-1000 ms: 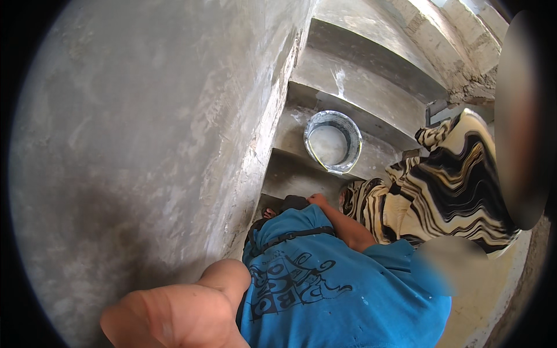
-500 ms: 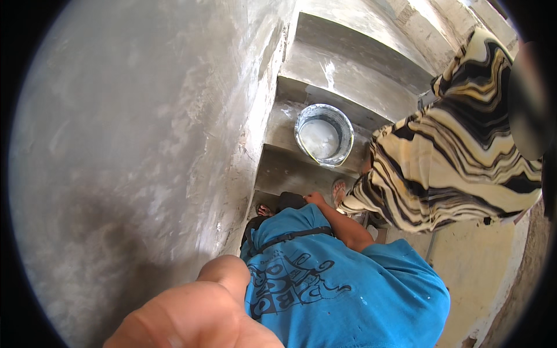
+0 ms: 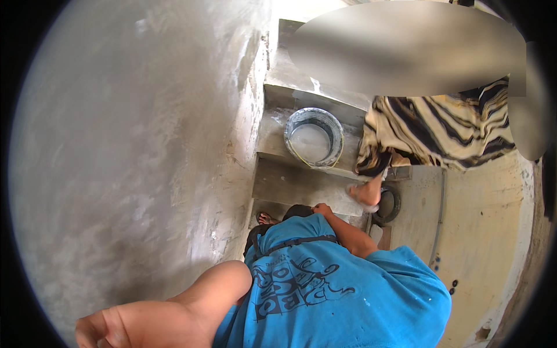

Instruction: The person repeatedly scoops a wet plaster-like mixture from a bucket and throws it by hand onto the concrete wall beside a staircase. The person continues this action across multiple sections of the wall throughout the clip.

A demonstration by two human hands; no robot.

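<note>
My left hand is large at the lower left, thumb stretched out, fingers partly curled, nothing visible in it. It is beside my blue printed shirt. My right hand has curled fingers against black fabric at my waist; what they grip is unclear. Beyond it, a paint-smeared bucket with pale grey contents and a yellow handle stands on a concrete step.
A grey plastered wall fills the left. Concrete steps rise ahead. Another person in swirl-patterned clothing is at the right, bare leg lowered past a dark round object. A cream surface lies lower right.
The other person's clothing has shifted and their foot now shows lower on the steps. The dark round object has come into view. My left hand has shifted left; my right hand is little changed.
</note>
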